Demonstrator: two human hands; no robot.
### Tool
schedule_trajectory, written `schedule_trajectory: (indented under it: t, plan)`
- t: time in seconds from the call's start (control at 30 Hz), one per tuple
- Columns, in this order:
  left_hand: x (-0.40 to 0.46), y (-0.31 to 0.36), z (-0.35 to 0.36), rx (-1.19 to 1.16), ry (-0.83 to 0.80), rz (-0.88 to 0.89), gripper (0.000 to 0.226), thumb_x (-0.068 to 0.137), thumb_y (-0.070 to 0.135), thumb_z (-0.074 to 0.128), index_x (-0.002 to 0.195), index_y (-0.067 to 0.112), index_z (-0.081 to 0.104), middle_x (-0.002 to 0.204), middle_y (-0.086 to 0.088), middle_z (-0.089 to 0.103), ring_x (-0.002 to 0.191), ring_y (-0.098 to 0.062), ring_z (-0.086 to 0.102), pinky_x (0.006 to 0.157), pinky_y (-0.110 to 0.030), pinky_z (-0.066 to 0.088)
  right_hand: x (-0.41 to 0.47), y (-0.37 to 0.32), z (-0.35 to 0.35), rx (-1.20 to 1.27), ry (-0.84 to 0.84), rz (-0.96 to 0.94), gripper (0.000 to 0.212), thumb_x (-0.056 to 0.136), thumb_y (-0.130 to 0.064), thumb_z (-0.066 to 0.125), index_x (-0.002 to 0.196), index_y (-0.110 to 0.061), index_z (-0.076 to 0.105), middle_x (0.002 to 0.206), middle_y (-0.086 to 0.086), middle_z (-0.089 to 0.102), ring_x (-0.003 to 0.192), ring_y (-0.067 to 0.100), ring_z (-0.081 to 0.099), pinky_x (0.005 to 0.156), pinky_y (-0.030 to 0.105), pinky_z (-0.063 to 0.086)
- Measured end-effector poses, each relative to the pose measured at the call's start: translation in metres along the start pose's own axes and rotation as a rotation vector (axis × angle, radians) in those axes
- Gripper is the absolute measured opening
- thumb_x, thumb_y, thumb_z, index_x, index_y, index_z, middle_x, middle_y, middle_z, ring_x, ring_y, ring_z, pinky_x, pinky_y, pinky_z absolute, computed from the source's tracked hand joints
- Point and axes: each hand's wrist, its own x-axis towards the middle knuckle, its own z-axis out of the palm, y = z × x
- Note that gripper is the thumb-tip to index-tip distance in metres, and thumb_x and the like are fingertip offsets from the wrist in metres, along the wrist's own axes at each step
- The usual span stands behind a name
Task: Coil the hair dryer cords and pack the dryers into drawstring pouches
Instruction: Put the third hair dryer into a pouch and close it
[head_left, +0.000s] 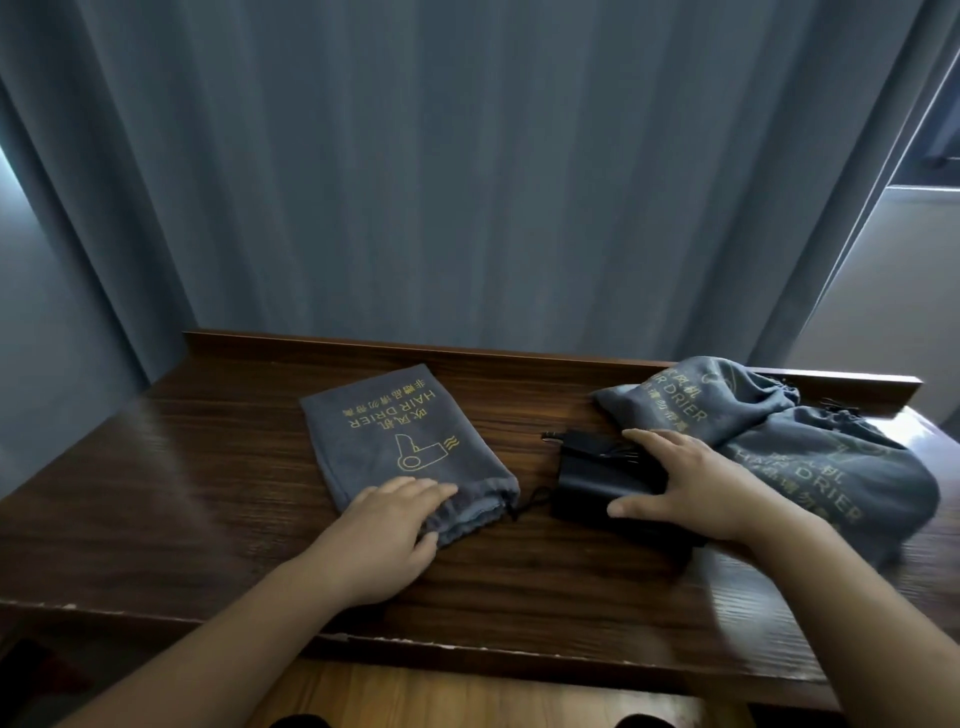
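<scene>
Black dryer (597, 483) under right hand (691, 483); left hand (384, 530) on flat pouch (400, 447).

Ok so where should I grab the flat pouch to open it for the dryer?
Probably at the gathered mouth of the flat pouch, the near end, where the left hand already rests. It lies flat with the drawstring end toward the person, so come from the near side and pinch the top layer of the hem to lift it. The right hand holds the dryer just beside it.
</scene>
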Motion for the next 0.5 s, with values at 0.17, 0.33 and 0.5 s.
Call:
schedule_trajectory:
  t: [0.17,0.33,0.5]
  plan:
    - [0.004,-0.021,0.000,0.078,-0.064,-0.189,0.050,0.106,0.035,0.035,0.155,0.035,0.029,0.165,0.008,0.022,0.153,-0.015,0.016,0.122,-0.041,0.021,0.001,-0.017,0.014,-0.102,0.080,-0.034,0.116,0.055,-0.104,0.035,0.148,-0.033,0.036,0.140,-0.003,0.054,0.135,0.019,0.044,0.115,0.040,0.033]
    - [0.003,-0.041,0.000,0.066,-0.014,-0.334,0.050,0.105,0.036,0.034,0.155,0.033,0.029,0.165,0.007,0.025,0.152,-0.017,0.019,0.120,-0.046,0.024,0.007,-0.058,0.026,-0.105,0.099,-0.014,0.105,0.069,-0.097,0.037,0.151,-0.031,0.031,0.142,-0.002,0.051,0.132,0.022,0.048,0.111,0.042,0.035]
    - [-0.001,-0.049,0.001,-0.010,0.056,-0.308,0.055,0.105,0.038,0.040,0.157,0.030,0.027,0.163,0.006,0.027,0.151,-0.012,0.020,0.122,-0.039,0.022,0.015,-0.062,0.026,0.470,-0.094,-0.066,0.120,0.052,-0.086,0.069,0.154,-0.040,0.025,0.140,-0.008,0.048,0.129,0.015,0.050,0.111,0.030,0.040]
